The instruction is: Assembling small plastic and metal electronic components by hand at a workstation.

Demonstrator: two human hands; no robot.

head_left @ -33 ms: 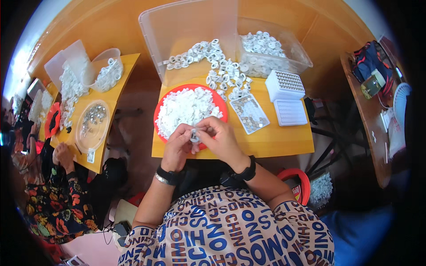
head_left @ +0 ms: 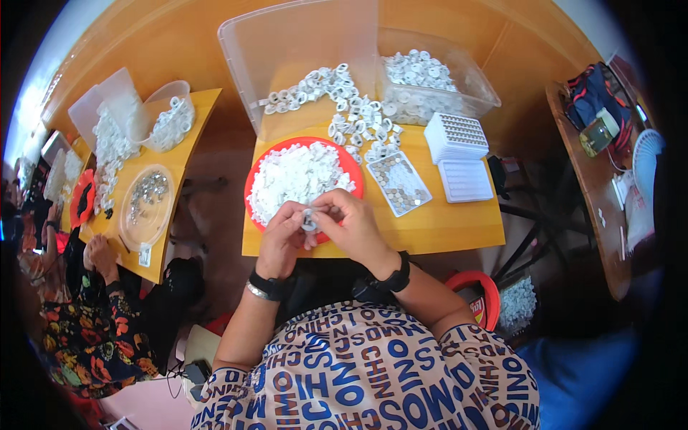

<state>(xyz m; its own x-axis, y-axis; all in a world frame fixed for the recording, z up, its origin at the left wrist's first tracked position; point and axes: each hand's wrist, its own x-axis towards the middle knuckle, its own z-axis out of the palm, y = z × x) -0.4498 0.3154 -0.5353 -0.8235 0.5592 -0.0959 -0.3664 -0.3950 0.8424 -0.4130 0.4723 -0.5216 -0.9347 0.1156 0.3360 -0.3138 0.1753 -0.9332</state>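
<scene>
Between my two hands, over the near rim of the red basin, is a small round white plastic part (head_left: 309, 221) with a dark spot in its middle. My left hand (head_left: 282, 236) grips it from the left with thumb and fingers. From the other side, my right hand (head_left: 351, 226) pinches at its upper right edge; whether those fingertips hold a second tiny piece is hidden. Just beyond my hands, a red basin (head_left: 356, 170) carries a heap of small white plastic pieces (head_left: 301, 179).
Right of the basin lie a tray of small metal discs (head_left: 399, 184) and stacked white trays (head_left: 459, 136). Loose white round parts (head_left: 365, 118) spread before a clear bin (head_left: 473, 100). A co-worker's hands (head_left: 100, 254) rest at a table on the left. A red bucket (head_left: 491, 301) stands lower right.
</scene>
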